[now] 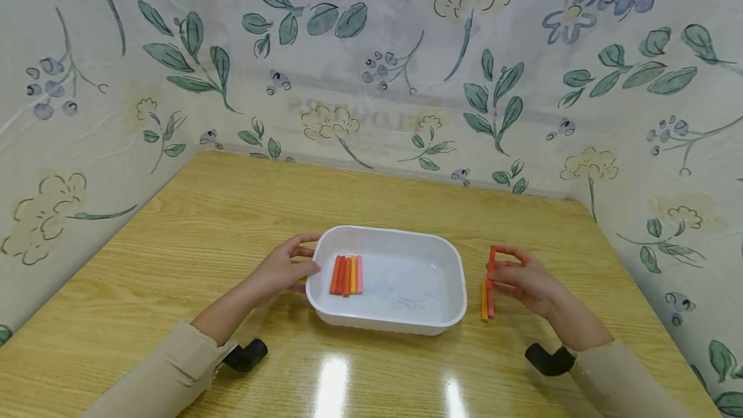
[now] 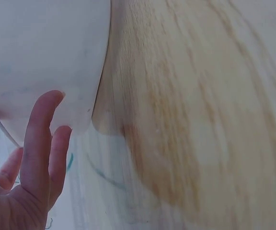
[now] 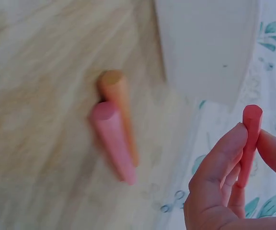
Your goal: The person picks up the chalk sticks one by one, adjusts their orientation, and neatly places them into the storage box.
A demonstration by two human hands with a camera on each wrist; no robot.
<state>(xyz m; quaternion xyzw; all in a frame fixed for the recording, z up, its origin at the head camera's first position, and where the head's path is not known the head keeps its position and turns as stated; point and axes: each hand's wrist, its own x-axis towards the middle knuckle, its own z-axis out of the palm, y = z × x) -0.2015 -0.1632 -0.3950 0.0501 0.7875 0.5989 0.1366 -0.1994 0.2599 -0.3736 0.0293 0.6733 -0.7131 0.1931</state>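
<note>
A white plastic basin (image 1: 400, 324) stands on the table, with several crayons (image 1: 346, 275) in red, orange, yellow and pink side by side at its left end. My left hand (image 1: 283, 268) holds the basin's left side, thumb at the rim and fingers along the outer wall (image 2: 37, 62). To the right of the basin, my right hand (image 1: 531, 282) pinches a red crayon (image 3: 251, 139) between thumb and fingers, above the table. Below it on the tabletop, a pink crayon (image 3: 113, 141) and a yellow-orange crayon (image 3: 119, 96) lie against each other.
The wood-grain table (image 1: 232, 205) reaches back to a floral-patterned curtain (image 1: 383, 37), which also hangs along both sides. Black wrist mounts (image 1: 246, 355) sit under both forearms, close to the tabletop.
</note>
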